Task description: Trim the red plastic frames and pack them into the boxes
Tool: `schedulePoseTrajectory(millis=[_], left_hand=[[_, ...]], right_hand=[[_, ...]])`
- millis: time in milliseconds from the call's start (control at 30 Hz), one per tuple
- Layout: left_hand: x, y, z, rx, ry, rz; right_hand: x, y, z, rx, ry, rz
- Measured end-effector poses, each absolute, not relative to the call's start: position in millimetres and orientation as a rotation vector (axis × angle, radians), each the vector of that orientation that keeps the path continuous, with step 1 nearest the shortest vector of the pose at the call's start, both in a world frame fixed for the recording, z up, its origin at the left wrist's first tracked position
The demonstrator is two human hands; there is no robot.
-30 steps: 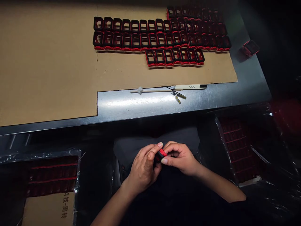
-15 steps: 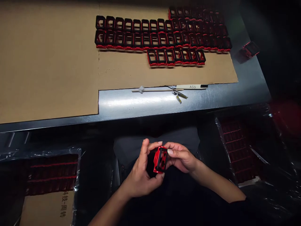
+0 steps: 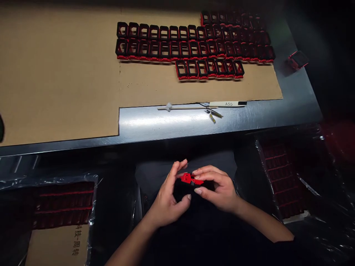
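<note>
Above my lap, my right hand (image 3: pixel 219 187) pinches a small red-and-black plastic frame (image 3: pixel 187 178) between thumb and fingers. The frame is turned so that a red side faces up, and its window opening is out of sight. My left hand (image 3: pixel 169 199) is beside its left end with fingers raised and thumb spread away. Whether the left fingers touch the frame I cannot tell. Rows of matching frames (image 3: pixel 165 50) stand on a cardboard sheet (image 3: pixel 63 74) on the metal table.
Along the metal table (image 3: pixel 138 123) lie a cotton-tipped stick (image 3: pixel 183 108), a white-handled tool marked A55 (image 3: pixel 227 103) and small metal pieces (image 3: pixel 214 113). One frame (image 3: pixel 298 60) sits at the right edge. Plastic-lined boxes of frames stand left (image 3: pixel 93 207) and right (image 3: pixel 267 173) below.
The frame has turned from upright, window showing, to lying with a red side up. My left thumb has come off it, and my right hand now grips its right end.
</note>
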State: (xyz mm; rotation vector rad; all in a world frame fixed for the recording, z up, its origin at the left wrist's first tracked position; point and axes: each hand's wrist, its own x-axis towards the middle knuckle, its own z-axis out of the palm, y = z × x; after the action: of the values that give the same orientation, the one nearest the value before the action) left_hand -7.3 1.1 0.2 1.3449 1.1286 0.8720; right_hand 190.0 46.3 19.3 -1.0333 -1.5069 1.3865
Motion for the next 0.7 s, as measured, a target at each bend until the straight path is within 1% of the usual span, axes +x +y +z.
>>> schedulePoseTrajectory(millis=[100,200,300,400,500,567,633,700], left_hand=[[-0.3,-2.6,-3.8,1.01,1.071,0.924],[6.6,-4.2,-5.9,0.828,1.01,0.974],[10.9,-4.7,-6.7,0.774,1.012,1.033],[12.1,-5.4,-7.0,0.79,1.042,1.108],[11.5,-4.4,-6.5,0.844,1.063,1.195],[10.5,-2.1,-5.3,0.887,1.038,1.25],[9.2,0.8,-3.3,0.921,1.01,1.286],[7.9,3.5,-1.1,0.944,1.005,1.308]], right_hand=[[190.9,48.9,24.9,-0.959,-1.811,0.992],[189.5,49.4,23.1,-0.887,-1.949,0.808],[185.0,47.1,19.0,-0.854,-1.99,0.707],[180.9,43.8,18.6,-0.858,-1.952,0.712],[185.5,47.6,23.0,-1.005,-1.903,0.818],[195.3,60.2,26.4,-1.121,-1.891,0.808],[208.2,82.4,28.7,-1.218,-1.885,0.651],[220.2,110.9,30.2,-1.31,-1.877,0.41]])
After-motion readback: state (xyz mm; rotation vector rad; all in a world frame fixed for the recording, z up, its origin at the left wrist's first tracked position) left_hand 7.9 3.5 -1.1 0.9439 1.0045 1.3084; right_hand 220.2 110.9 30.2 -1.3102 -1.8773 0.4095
